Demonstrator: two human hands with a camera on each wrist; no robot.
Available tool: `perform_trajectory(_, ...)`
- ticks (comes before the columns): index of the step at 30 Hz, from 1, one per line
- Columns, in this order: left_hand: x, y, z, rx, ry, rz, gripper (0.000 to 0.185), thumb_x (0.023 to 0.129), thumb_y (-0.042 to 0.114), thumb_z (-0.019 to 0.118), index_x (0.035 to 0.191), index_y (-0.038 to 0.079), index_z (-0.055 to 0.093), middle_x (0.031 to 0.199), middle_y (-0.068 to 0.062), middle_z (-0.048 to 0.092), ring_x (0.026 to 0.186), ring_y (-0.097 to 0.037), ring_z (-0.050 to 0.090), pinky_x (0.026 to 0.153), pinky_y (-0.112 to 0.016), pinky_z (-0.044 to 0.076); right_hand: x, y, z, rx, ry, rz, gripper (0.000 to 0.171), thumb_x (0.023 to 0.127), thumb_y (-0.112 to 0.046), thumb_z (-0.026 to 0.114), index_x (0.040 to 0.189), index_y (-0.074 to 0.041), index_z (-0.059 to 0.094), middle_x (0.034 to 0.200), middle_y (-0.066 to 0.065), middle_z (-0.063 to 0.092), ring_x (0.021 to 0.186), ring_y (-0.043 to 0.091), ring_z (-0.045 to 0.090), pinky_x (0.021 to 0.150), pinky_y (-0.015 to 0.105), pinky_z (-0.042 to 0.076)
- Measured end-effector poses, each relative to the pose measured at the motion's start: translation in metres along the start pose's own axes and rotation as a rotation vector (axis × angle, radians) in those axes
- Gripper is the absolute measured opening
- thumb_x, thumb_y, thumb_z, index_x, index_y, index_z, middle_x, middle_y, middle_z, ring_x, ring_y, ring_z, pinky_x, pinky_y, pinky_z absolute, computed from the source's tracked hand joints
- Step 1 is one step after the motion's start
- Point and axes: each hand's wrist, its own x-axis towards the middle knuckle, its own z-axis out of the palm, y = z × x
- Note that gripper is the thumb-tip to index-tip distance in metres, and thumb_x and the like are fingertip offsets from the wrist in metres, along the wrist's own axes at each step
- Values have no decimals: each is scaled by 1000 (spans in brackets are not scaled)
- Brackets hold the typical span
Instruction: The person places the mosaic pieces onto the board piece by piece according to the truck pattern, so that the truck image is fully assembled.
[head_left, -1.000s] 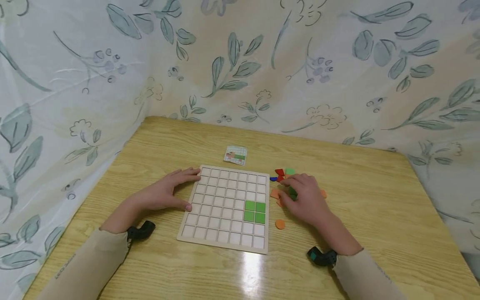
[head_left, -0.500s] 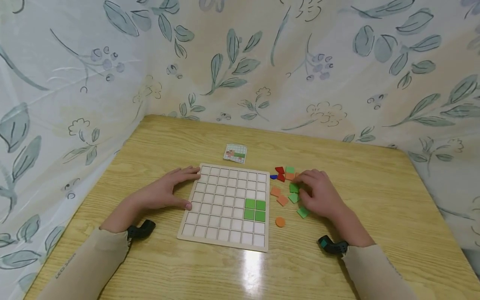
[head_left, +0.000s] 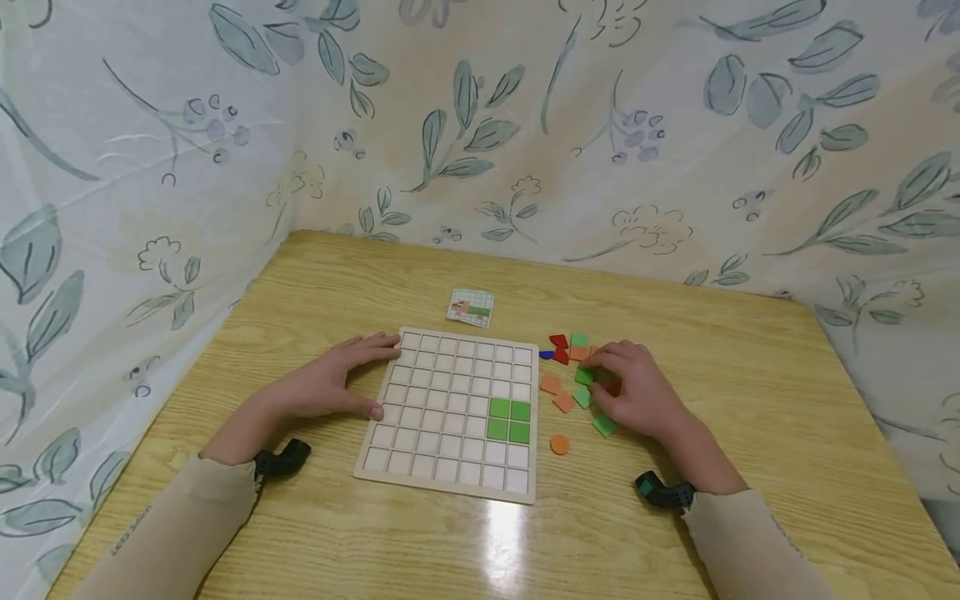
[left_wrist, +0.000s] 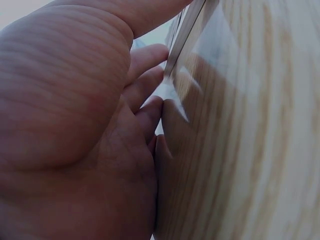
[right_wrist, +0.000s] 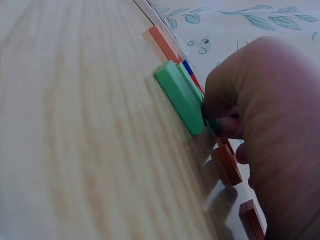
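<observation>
A pale wooden grid board (head_left: 431,429) lies on the table, with several green square tiles (head_left: 508,419) set together in cells near its right side. My left hand (head_left: 322,383) rests at the board's left edge, thumb and fingertips touching the frame, fingers fairly straight. To the right of the board, my right hand (head_left: 637,387) is curled over the loose pieces. Its thumb and index finger pinch a green square tile (head_left: 584,377), whose end shows between them in the right wrist view. Light green pieces (head_left: 582,397) lie just beside it; the palm hides others.
Orange squares (head_left: 551,384), an orange disc (head_left: 559,444), red pieces (head_left: 558,342) and a blue piece (head_left: 547,355) lie between board and right hand. A small picture card (head_left: 471,307) lies behind the board. A floral cloth (head_left: 480,150) hangs behind the table (head_left: 720,350).
My right hand has drawn back to the right from over the pile, uncovering several pieces, then settled at the green tile, which has shifted slightly left. My left hand stays at the board.
</observation>
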Motion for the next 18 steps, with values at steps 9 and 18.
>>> perform_trajectory(9, 0, 1, 1, -29, -12, -17, 91, 76, 44, 85, 154, 31, 39, 163, 18, 18, 151, -14, 5, 117, -53, 11, 1, 1, 2, 15, 33, -21, 26, 77, -11, 73, 102, -10, 75, 100, 0, 69, 91, 17, 54, 82, 40, 40)
perform_trajectory(18, 1, -1, 0, -1, -4, -13, 90, 76, 48, 84, 153, 33, 39, 162, 19, 19, 151, -16, 4, 117, -57, 10, 5, -8, 4, 53, 56, -23, 27, 77, -14, 73, 104, -11, 74, 103, 0, 66, 96, 20, 53, 88, 43, 39)
